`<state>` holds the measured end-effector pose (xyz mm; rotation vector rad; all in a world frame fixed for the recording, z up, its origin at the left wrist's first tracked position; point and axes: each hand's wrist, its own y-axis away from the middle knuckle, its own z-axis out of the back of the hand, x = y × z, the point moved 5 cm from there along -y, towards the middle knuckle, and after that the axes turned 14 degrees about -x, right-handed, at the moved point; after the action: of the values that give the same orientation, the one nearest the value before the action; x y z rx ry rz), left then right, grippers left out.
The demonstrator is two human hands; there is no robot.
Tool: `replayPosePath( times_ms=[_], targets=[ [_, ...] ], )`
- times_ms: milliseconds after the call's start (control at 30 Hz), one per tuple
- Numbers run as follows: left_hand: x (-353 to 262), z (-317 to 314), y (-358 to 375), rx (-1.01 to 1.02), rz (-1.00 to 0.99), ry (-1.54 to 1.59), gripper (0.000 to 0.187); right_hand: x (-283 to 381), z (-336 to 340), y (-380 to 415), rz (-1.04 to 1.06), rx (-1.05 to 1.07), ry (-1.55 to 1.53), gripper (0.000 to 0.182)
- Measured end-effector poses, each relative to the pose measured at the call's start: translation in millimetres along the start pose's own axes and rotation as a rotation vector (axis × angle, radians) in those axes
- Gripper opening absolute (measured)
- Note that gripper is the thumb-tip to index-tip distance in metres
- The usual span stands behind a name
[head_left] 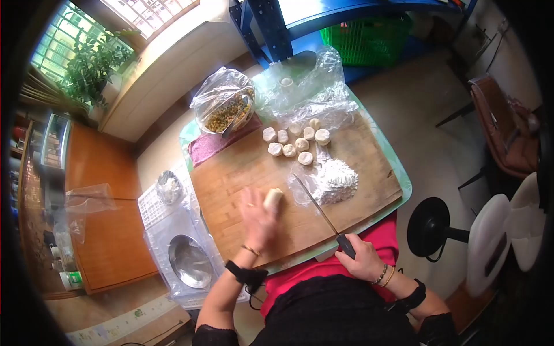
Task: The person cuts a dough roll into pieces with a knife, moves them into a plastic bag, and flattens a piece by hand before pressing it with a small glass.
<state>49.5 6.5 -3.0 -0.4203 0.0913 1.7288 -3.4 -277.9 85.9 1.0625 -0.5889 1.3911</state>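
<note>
My left hand, slightly blurred, rests low over the wooden board. A short pale roll of dough shows at its fingers, which appear closed about it. In my right hand, at the board's front edge, is the black handle of a knife. The thin blade slants up and left over the board, beside a heap of white flour. Farther back lie several cut pieces of dough, dusted with flour.
A bowl of chopped filling with a spoon, partly under plastic wrap, stands back left on a pink cloth. Crumpled clear plastic covers the back. A metal bowl is at left; a black stool stands right.
</note>
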Motion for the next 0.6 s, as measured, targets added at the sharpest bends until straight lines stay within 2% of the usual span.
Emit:
replayPosePath(
  times_ms=[67,133,267,367,400,600],
  targets=[
    [-59,11,39,0.039,-0.148,0.119,0.076,-1,3,2,0.013,-0.009,0.006,0.037],
    [-70,24,62,0.024,-0.241,0.151,0.072,2,-9,-1,0.028,0.014,-0.019,0.037],
    [-64,23,58,-0.002,-0.212,0.348,0.076,4,3,-6,0.105,0.045,0.04,0.037],
    [-46,28,54,-0.092,-0.138,0.368,0.057,6,-2,0,0.119,0.106,0.079,0.038],
    [-45,33,49,-0.155,-0.106,0.358,0.042,8,-5,0,0.126,0.111,0.062,0.037],
    [-52,37,30,-0.204,-0.031,0.397,0.025,8,-13,4,0.113,0.161,0.12,0.035]
  ],
)
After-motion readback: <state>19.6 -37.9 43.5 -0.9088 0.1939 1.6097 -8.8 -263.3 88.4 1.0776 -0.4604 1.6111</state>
